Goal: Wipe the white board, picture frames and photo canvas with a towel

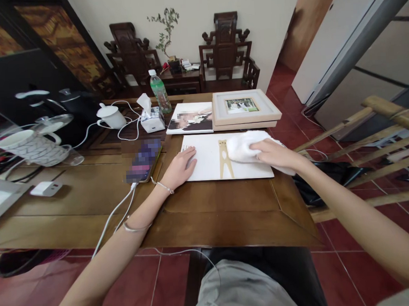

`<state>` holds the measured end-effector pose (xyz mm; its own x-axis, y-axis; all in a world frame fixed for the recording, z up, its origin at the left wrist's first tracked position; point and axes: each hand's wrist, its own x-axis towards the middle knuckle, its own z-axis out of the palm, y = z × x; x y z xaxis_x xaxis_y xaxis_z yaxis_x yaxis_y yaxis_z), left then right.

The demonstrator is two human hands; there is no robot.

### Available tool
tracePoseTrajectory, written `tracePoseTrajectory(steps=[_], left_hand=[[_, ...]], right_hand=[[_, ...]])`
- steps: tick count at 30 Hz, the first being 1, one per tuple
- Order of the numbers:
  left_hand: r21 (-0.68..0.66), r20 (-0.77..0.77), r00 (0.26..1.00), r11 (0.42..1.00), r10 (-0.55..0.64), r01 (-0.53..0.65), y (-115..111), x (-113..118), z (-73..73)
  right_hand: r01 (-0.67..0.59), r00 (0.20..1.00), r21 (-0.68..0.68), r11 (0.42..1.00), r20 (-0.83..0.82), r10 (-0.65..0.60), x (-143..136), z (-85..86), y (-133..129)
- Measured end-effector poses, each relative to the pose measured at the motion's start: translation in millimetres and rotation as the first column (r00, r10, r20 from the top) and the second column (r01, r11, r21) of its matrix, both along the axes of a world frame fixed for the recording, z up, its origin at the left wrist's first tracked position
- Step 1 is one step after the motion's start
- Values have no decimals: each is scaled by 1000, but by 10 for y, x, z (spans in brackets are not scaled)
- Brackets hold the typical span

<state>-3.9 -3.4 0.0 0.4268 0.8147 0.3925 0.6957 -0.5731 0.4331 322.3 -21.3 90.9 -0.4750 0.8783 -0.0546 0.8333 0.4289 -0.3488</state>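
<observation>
White panel (205, 164) on a wooden table (215, 221), one bare hand at each side.
The panel lies flat in front of the stacked frames (245, 117); it looks stiff and fairly light, best held by opposite edges. On its right part, the white cloth (242, 149) seems soft — easily bunched from above. The right hand (272, 153) has its fingers curled over the cloth; the left hand (180, 166) rests spread on the panel's left end, gripping nothing. Cloth hides the right fingertips and the panel's far right corner; whether the golden figure (224, 160) is loose or fixed, I can't tell — the small print is unreadable.
</observation>
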Motion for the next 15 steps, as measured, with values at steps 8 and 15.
tracePoseTrajectory(steps=[8,15], left_hand=[[7,11,1000,1000,4,-4,9,11,-16],[8,11,1000,1000,2,-2,11,5,-10]], right_hand=[[-28,998,-131,991,57,35,25,130,-755],[20,1000,-12,1000,22,-20,-45,35,-49]])
